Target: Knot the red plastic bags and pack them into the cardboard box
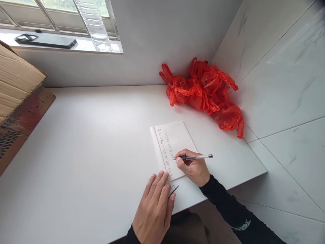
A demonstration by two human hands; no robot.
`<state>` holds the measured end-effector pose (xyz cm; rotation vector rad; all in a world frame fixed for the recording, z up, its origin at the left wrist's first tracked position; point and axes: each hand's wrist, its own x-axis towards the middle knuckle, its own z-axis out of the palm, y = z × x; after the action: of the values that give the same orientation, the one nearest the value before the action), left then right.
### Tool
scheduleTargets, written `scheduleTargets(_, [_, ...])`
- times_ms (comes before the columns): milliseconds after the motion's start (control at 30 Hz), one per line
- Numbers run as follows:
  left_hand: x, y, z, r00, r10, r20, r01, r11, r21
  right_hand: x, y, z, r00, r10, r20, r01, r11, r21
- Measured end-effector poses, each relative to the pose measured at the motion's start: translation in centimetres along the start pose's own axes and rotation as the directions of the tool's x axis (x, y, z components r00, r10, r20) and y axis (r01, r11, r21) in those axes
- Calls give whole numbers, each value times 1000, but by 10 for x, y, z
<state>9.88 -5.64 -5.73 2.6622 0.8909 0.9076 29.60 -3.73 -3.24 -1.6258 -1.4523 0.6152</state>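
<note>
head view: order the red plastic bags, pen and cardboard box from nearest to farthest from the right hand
1. Pen: held in the right hand.
2. Red plastic bags: beyond the notebook.
3. Cardboard box: far left on the table.

Wears black up top: a long right sleeve [230, 200], fairly snug along its length and reaching down to the wrist. Carries a pale, ragged-edged marking [242, 225] partway along that sleeve, too unclear to read. Shows just a short stretch of left sleeve [131, 236] at the lower edge of view — equally black, closing near the wrist. Ends in a bare left grip [154, 211] and a bare right grip [195, 168]. Has dark brownish cloth [187, 227] over the lap — plain, matte, partly in shadow.
</note>
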Motion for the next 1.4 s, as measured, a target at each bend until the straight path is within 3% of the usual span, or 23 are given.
scheduleTargets(933, [2,0,1,999,-33,-8,33,998,-57,3,0,0,997,-72,18,73,996,-56])
scheduleTargets(1400, [3,0,1,999,-32,-12,31,998,-49,2,1,-2,1000,-5,-15,5,1000,10])
